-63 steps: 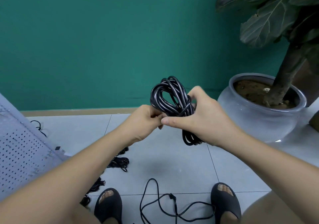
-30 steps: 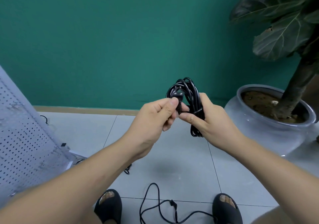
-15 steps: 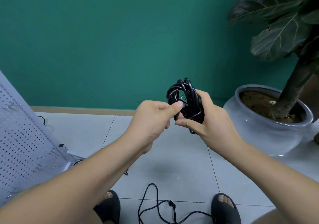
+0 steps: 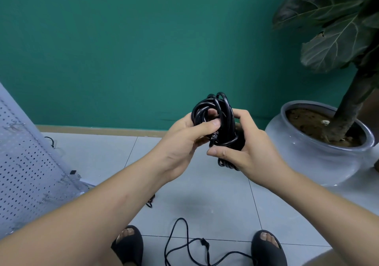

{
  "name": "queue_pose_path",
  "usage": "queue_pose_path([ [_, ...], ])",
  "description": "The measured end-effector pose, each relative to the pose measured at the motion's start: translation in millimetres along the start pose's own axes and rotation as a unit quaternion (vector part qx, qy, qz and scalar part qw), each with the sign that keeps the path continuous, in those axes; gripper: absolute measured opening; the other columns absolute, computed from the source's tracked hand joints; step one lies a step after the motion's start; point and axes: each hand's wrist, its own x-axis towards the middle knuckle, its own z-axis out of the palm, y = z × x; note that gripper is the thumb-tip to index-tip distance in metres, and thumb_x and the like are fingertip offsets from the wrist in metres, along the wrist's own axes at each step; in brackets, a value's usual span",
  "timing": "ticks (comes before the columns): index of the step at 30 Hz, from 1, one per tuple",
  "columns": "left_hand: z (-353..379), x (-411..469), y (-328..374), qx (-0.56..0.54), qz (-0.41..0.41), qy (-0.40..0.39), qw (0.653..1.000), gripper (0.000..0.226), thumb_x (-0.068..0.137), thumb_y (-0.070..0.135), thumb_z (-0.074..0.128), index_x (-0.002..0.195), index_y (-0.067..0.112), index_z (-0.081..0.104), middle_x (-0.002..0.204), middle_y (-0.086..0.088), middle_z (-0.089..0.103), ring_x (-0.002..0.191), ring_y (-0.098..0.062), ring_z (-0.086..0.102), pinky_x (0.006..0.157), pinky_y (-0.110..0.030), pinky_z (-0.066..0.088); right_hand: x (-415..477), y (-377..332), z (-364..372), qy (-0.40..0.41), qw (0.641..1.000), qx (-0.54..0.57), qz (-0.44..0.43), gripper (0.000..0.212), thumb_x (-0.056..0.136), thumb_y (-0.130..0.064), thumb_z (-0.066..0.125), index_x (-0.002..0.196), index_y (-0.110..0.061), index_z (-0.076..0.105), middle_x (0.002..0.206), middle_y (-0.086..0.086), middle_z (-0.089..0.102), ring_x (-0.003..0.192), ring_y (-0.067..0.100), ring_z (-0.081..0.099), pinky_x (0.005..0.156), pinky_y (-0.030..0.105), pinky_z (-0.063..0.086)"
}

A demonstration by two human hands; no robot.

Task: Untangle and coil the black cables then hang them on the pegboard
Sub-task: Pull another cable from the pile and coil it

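A coiled black cable [image 4: 222, 112] is held up in front of me at chest height. My right hand [image 4: 249, 149] grips the coil's lower half from the right, with a loop hanging below the palm. My left hand [image 4: 184, 140] holds the coil from the left, its thumb pressing the cable's plug end into the wraps. A white pegboard [image 4: 26, 169] leans at the left edge. A loose black cable [image 4: 188, 247] lies on the floor tiles between my feet. A bit of another black cable [image 4: 150, 203] shows under my left forearm.
A large grey plant pot [image 4: 320, 159] with a broad-leaved plant stands at the right, close to my right hand. A green wall runs behind. A thin black wire [image 4: 50, 140] lies on the floor by the pegboard's far edge. My sandalled feet [image 4: 128, 243] are at the bottom.
My left hand has moved its thumb higher and pushed the plug end into the coil's wraps. The right hand keeps its grip on the coil, which stays at about the same height.
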Motion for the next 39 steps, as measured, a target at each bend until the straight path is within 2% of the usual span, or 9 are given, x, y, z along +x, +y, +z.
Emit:
queue_pose_path([
  [3,-3,2,3,0.002,0.014,0.003,1.000,0.034,0.101,0.011,0.067,0.135,0.008,0.068,0.122,-0.010,0.074,0.108,-0.022,0.069,0.098,-0.035,0.052,1,-4,3,-0.006,0.999,0.047,0.022,0.061,0.079,-0.048,0.083,0.126,-0.042,0.044,0.089,-0.007,0.077,0.067,0.022,0.073,0.064,0.046,0.060],
  [7,-6,6,-1,0.023,0.004,0.017,1.000,0.050,0.084,0.016,0.081,0.131,0.004,0.068,0.116,-0.011,0.076,0.099,-0.019,0.071,0.078,-0.024,0.054,6,-3,-2,-0.026,0.994,0.080,0.072,0.038,0.099,-0.053,0.064,0.126,-0.031,0.050,0.089,-0.003,0.079,0.080,0.018,0.076,0.080,0.042,0.064],
  [12,-9,8,-7,0.056,-0.020,0.022,0.998,0.057,0.074,0.019,0.088,0.126,0.004,0.070,0.123,-0.018,0.076,0.113,-0.032,0.075,0.094,-0.035,0.058,8,9,-13,-0.095,0.987,0.084,0.100,0.044,0.102,-0.059,0.064,0.132,-0.027,0.059,0.116,0.008,0.079,0.110,0.029,0.077,0.104,0.062,0.055],
  [21,-6,10,-8,0.060,-0.036,0.050,0.996,0.053,0.068,0.013,0.086,0.113,-0.004,0.065,0.083,-0.003,0.068,0.080,-0.022,0.070,0.084,-0.035,0.059,7,11,-12,-0.070,0.994,-0.060,0.050,0.032,0.106,-0.063,0.051,0.108,-0.031,0.052,0.092,0.008,0.078,0.088,0.029,0.073,0.084,0.054,0.058],
  [24,-2,11,-10,0.067,-0.038,0.065,0.995,0.050,0.066,0.012,0.084,0.109,-0.006,0.066,0.079,-0.005,0.066,0.075,-0.024,0.068,0.083,-0.040,0.060,4,8,-11,-0.057,0.993,-0.098,0.029,0.020,0.109,-0.052,0.050,0.102,-0.033,0.047,0.075,-0.012,0.075,0.069,0.013,0.065,0.067,0.032,0.051],
  [26,2,10,-13,0.071,-0.042,0.080,0.993,0.047,0.064,0.012,0.081,0.108,-0.003,0.069,0.082,-0.008,0.070,0.077,-0.026,0.068,0.084,-0.044,0.057,2,7,-9,-0.064,0.989,-0.135,0.021,0.019,0.109,-0.052,0.048,0.102,-0.034,0.045,0.072,-0.021,0.072,0.068,0.011,0.065,0.063,0.031,0.050],
  [32,19,2,-17,0.061,-0.015,0.120,0.991,0.021,0.087,0.004,0.078,0.105,-0.003,0.068,0.079,-0.002,0.064,0.066,-0.011,0.058,0.056,-0.014,0.045,4,8,-1,0.016,0.988,-0.150,0.034,0.030,0.109,-0.056,0.042,0.093,-0.031,0.041,0.070,-0.009,0.065,0.066,0.016,0.061,0.064,0.042,0.050],
  [35,19,-1,-14,0.040,-0.005,0.099,0.994,0.017,0.092,0.014,0.079,0.105,0.007,0.072,0.087,0.005,0.068,0.073,-0.005,0.060,0.063,-0.012,0.044,8,4,-1,0.064,0.995,-0.061,0.046,0.032,0.113,-0.049,0.045,0.093,-0.024,0.047,0.075,-0.004,0.066,0.071,0.019,0.063,0.072,0.041,0.053],
  [39,14,-6,-12,0.035,-0.017,0.014,0.999,0.035,0.085,0.028,0.084,0.119,0.026,0.074,0.106,0.008,0.072,0.094,-0.012,0.062,0.090,-0.033,0.043,9,-1,-5,0.074,0.990,0.080,0.087,0.037,0.115,-0.046,0.045,0.111,-0.011,0.058,0.092,0.010,0.074,0.075,0.033,0.075,0.070,0.046,0.060],
])
